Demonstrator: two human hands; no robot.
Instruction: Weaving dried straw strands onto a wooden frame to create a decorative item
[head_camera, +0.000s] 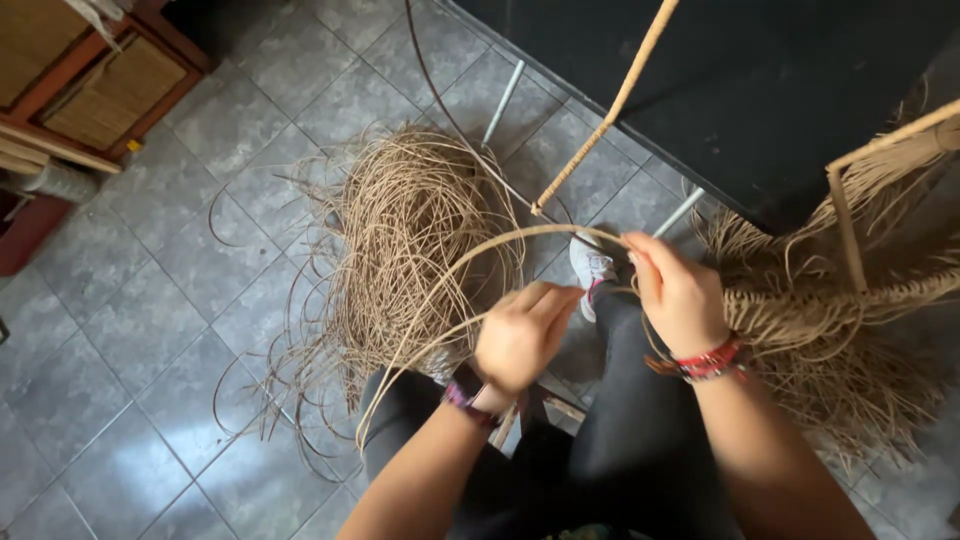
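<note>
My left hand (522, 335) is closed around thin tan rattan strands (470, 260) that arc up and over to my right hand (678, 292), which pinches the same strands at their far end. A woven rattan piece (830, 320) with a loose fringe hangs on a cane frame (850, 215) just right of my right hand. A big tangled heap of loose rattan strands (400, 230) lies on the tiled floor left of my hands. My legs in dark trousers and a white shoe (590, 268) show below the hands.
A black table top (760, 90) fills the upper right, with white metal legs (503, 100) beneath. A long cane stick (610, 105) leans across it. Wooden furniture with woven panels (100, 90) stands at upper left. Grey tiles (130, 330) cover the floor.
</note>
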